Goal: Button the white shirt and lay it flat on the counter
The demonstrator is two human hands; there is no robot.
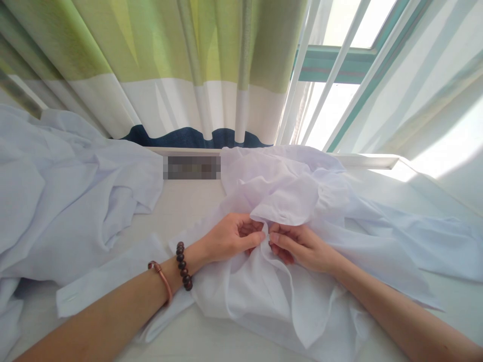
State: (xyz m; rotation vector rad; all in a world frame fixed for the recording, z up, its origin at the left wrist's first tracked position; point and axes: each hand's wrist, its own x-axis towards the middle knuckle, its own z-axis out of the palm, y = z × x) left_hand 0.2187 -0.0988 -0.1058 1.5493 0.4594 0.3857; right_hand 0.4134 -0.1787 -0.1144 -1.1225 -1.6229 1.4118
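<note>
A white shirt [260,291] lies rumpled in front of me, its collar [287,201] folded over near my fingers and a sleeve with a buttonhole cuff [75,297] stretching to the left. My left hand [236,236], on the arm with the beaded bracelet, pinches the front edge of the shirt just below the collar. Close beside it my right hand [296,244] pinches the same edge, with thumb and forefinger pressed together. A tiny pale spot shows at the right fingertips; whether it is a button I cannot tell.
More white garments [75,191] are heaped on the left of the white table [184,201]. A green and white curtain [211,65] hangs behind the table, with dark blue fabric [188,138] under its hem. White bars [332,70] and a window stand at the back right.
</note>
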